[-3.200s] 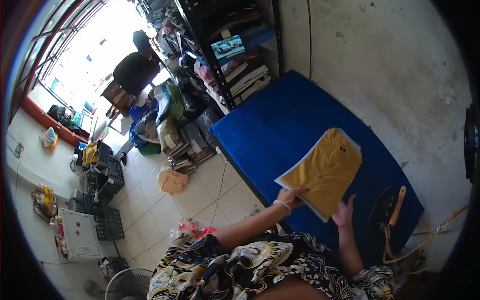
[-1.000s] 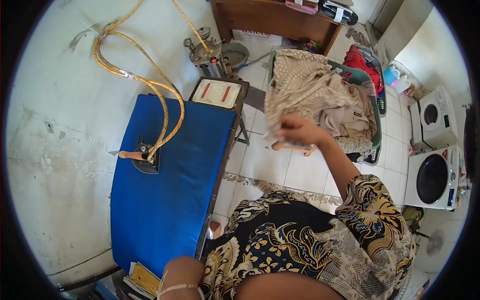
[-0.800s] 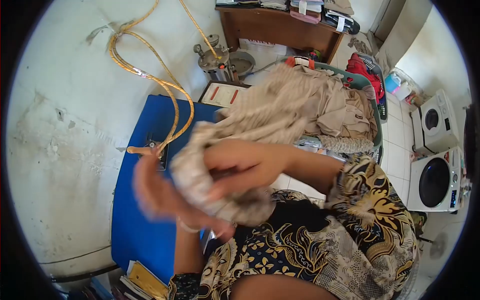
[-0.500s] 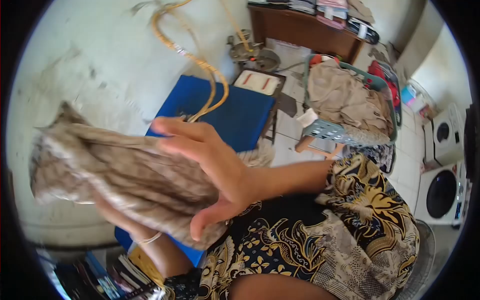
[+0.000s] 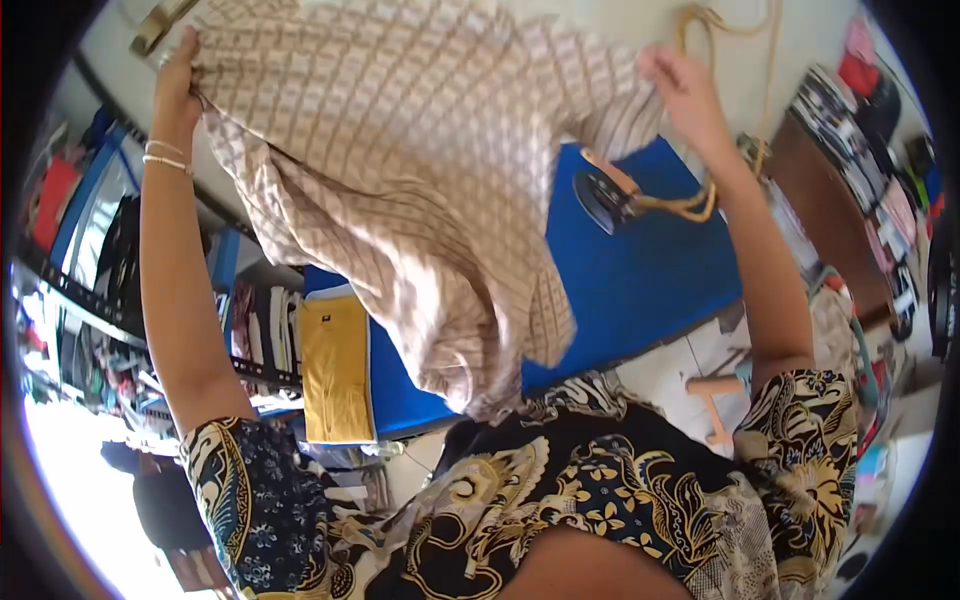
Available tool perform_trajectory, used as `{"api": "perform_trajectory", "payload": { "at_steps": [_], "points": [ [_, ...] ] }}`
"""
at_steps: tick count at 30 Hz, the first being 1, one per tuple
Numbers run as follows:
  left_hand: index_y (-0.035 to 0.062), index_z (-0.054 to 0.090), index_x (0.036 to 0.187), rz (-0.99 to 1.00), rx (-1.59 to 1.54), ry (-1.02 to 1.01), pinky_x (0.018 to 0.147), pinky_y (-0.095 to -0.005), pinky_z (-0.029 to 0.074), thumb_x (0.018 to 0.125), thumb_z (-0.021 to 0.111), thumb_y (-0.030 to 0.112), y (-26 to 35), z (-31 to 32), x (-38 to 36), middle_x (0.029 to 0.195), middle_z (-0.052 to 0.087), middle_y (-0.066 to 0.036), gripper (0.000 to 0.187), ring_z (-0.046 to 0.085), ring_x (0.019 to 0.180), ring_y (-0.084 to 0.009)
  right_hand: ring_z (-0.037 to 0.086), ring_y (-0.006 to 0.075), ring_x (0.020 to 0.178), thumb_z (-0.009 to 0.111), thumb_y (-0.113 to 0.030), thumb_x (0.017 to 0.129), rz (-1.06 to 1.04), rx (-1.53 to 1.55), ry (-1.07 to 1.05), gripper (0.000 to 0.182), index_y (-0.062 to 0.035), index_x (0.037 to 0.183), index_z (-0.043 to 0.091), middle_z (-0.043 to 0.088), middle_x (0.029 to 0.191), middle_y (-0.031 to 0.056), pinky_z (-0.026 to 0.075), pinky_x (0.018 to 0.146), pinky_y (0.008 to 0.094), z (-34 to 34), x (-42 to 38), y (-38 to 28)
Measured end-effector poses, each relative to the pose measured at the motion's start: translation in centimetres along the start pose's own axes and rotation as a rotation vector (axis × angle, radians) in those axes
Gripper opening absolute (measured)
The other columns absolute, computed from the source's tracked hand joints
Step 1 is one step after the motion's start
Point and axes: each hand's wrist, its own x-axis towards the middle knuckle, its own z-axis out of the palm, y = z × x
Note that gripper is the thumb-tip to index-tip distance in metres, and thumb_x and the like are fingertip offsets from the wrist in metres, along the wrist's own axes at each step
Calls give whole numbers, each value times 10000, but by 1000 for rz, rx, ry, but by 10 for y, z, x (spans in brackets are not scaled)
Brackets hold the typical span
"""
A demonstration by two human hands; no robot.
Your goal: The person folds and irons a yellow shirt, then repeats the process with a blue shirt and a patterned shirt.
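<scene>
Left hand and right hand: each pinching a top edge of the beige checked shirt, held spread above the blue ironing table. Step: shaking out. Next, likely: lay flat, clear of iron and folded yellow garment.

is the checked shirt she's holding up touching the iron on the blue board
Apart. The head view shows blue board between the hanging checked shirt and the iron. Left hand and right hand hold the shirt raised.
</scene>
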Motion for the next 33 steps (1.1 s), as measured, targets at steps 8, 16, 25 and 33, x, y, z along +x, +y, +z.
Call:
{"api": "perform_trajectory", "payload": {
  "at_steps": [8,16,25,33],
  "points": [
    [49,489,1122,388,-159,82,847,-369,431,820,549,264,7,-99,-121,1074,540,-93,376,527,989,-230,512,144,670,491,-103,853,-542,-151,288,119,5,842,541,551,729,103,408,609,227,4,-31,-40],
    [31,584,991,-201,619,256,841,-341,410,734,589,68,-326,-163,-363,1004,588,-99,260,535,959,-214,500,275,806,575,-173,752,-131,-148,-825,147,-56,831,534,517,836,91,390,619,398,80,-260,114],
    [44,531,978,-514,1264,226,751,-397,412,572,750,344,-333,2,-440,950,542,-115,550,510,906,-299,558,279,707,693,-271,692,640,-103,-812,374,-1,889,525,558,726,122,445,602,358,136,-257,160],
    [16,547,867,-362,1048,112,662,-349,412,665,675,156,-363,-26,-438,824,542,-138,276,516,790,-301,549,137,745,619,-142,746,1019,48,-1209,226,-21,920,542,584,807,71,446,659,282,145,-215,165]
  ]
}}
